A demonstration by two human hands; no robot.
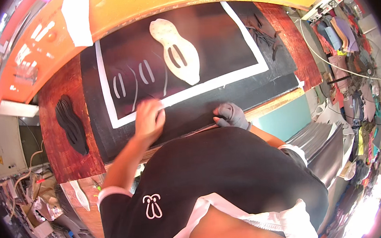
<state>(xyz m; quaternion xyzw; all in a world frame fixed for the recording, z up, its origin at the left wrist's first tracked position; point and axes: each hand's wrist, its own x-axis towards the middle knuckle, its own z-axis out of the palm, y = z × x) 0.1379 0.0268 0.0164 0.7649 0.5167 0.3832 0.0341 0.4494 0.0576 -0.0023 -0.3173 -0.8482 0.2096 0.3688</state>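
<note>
A black sheet (208, 59) with a white border strip (188, 95) lies on a dark board. On the sheet rests a cream, sole-shaped piece (184, 72) with two long slots. Left of it, curved cut lines and paired slot openings (145, 72) show in the sheet. My bare left hand (148, 122) is over the near border strip, fingers curled together; what they hold, if anything, is hidden. My right hand (233, 116), in a grey glove, is closed at the board's near edge. Its contents cannot be seen either.
An orange-yellow machine beam (137, 11) spans the far side. Black sole-shaped pieces (71, 124) lie stacked on the reddish board at left. Black scraps (266, 34) sit at the far right. Stacked dark sheets (313, 140) stand at the near right.
</note>
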